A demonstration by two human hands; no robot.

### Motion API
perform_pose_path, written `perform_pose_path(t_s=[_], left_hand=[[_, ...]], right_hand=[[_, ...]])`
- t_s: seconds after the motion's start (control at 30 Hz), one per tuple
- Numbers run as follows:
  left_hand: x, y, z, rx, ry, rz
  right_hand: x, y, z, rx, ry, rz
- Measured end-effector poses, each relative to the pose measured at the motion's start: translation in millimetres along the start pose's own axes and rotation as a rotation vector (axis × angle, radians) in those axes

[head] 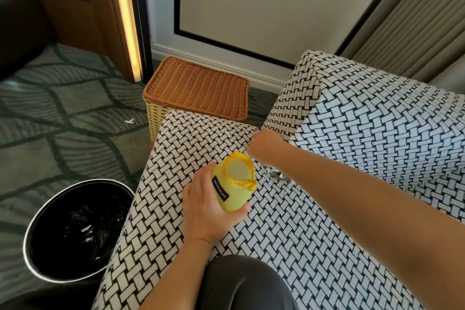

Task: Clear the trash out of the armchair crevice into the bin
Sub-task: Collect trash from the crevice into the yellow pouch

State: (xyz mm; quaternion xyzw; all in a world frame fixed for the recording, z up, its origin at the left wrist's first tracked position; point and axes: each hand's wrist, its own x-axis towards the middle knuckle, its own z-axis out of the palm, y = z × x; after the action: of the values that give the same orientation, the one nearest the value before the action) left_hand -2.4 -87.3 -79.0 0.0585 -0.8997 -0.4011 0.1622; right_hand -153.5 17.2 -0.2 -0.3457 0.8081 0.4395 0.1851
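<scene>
Left grip (201,206) wraps the yellow pouch (235,191); right grip (261,146) is sunk in the armchair (302,234) crevice (fingers hidden, cannot tell).

One legible marking. Small black label (221,190) with white capital letters, on the side of the yellow container (236,196). It reads "REPLICAS", though the letters are small and the last few are less certain. The text runs lengthwise along the container and sits tilted in view. The container is in the grip of the left hand (201,211).
</scene>
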Motion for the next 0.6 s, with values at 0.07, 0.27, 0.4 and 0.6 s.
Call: perform_pose_path(t_s=[0.07, 0.27, 0.4, 0.6], left_hand=[[-0.4, -0.1, 0.1, 0.002, 0.005, 0.0], [-0.5, 1.1, -0.4, -0.014, 0.009, -0.015], [-0.3, 0.6, -0.1, -0.006, -0.005, -0.017], [-1.4, 4.2, -3.3, -0.023, -0.094, -0.028]], right_hand=[[-3.6, -0.2, -0.3, -0.017, 0.006, -0.011], [-14.6, 1.1, -7.0, 0.156, 0.143, 0.119], [-46.6, 4.6, -14.0, 0.77, 0.53, 0.42], [-99.9, -22.0, -18.7, 1.59, 0.672, 0.351]])
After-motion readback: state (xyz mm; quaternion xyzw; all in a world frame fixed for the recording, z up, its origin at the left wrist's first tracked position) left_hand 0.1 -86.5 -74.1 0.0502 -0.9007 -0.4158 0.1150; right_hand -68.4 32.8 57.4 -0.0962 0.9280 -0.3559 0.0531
